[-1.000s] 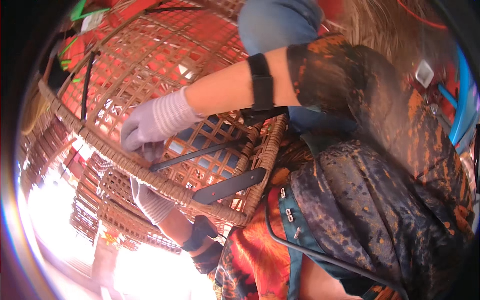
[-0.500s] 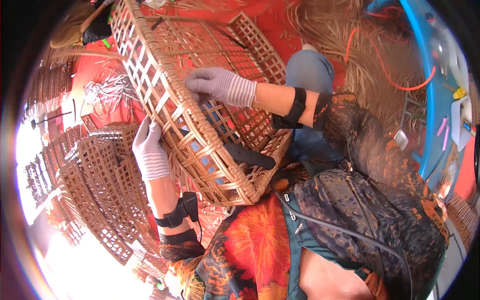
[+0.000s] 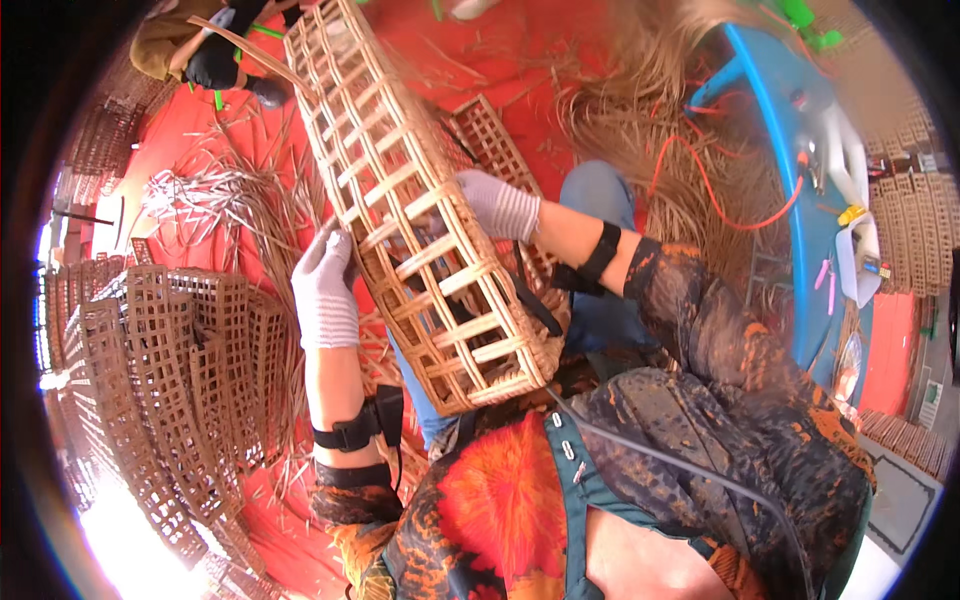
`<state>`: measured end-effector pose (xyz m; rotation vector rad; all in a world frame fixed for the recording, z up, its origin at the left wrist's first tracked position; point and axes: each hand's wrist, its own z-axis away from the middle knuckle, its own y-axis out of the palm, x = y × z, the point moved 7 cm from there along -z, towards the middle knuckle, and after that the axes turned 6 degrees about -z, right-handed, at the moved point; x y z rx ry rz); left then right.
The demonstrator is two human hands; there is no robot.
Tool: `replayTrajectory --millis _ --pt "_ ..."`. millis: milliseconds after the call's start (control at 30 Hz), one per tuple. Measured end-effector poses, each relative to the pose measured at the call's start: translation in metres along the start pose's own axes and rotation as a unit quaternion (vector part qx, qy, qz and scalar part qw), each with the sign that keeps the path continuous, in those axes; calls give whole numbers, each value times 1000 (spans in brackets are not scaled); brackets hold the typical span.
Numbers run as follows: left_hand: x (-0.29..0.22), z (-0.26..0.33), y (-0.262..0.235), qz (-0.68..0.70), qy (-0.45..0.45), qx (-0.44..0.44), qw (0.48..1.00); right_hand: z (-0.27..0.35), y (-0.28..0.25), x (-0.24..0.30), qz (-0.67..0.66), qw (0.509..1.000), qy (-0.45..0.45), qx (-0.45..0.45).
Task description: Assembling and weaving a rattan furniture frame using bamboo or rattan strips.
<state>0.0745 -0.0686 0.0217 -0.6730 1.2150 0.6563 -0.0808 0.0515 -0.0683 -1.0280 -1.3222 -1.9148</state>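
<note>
A woven openwork cane basket (image 3: 415, 215) lies tilted across my lap, its lattice side turned up. At its left edge, my left hand (image 3: 325, 290), in a striped white glove, grips the basket with the fingertips against the lattice. On the right, my right hand (image 3: 498, 205), gloved alike, reaches behind the rim into the basket. Its fingers are mostly hidden by the wall; greyish bits show through the gaps. A loose flat strip (image 3: 245, 48) sticks out from the basket's upper left side. A dark flat piece (image 3: 538, 308) shows inside, near the basket's near end.
Several finished-looking lattice baskets (image 3: 170, 370) stand stacked at left. Pale strips (image 3: 215, 195) lie heaped on the red floor sheet (image 3: 480, 60). Long fibres (image 3: 610, 100) spread at upper right, beside a blue table (image 3: 775, 110) and an orange cord (image 3: 690, 160). Another person's leg (image 3: 212, 60) shows at upper left.
The basket has rolled so its lattice side faces up more and its opening is turned away. My right hand has moved right and gone behind the rim; my left hand has shifted slightly right.
</note>
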Motion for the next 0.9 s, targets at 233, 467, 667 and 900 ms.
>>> replayTrajectory --millis 233,467,667,900 --pt "16 -4 3 60 -42 22 997 -3 -6 2 140 990 -15 -9" --pt "10 -3 14 88 -22 94 991 11 4 24 -19 999 16 31" --pt "19 -5 10 111 -25 86 990 16 -2 31 9 1000 -3 23" --pt "19 -5 14 96 -21 105 990 17 2 44 321 931 -152 80"
